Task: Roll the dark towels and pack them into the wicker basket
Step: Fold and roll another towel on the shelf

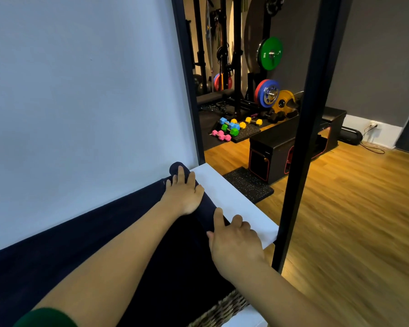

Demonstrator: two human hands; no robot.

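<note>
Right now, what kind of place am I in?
Probably a home gym or small fitness studio: coloured weight plates on a black rack, and small hex dumbbells on a rubber mat.

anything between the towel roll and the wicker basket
Nothing separate: only the towel's own unrolled length and the right forearm lie between the roll and the wicker basket, barely in view at the bottom edge.
</note>
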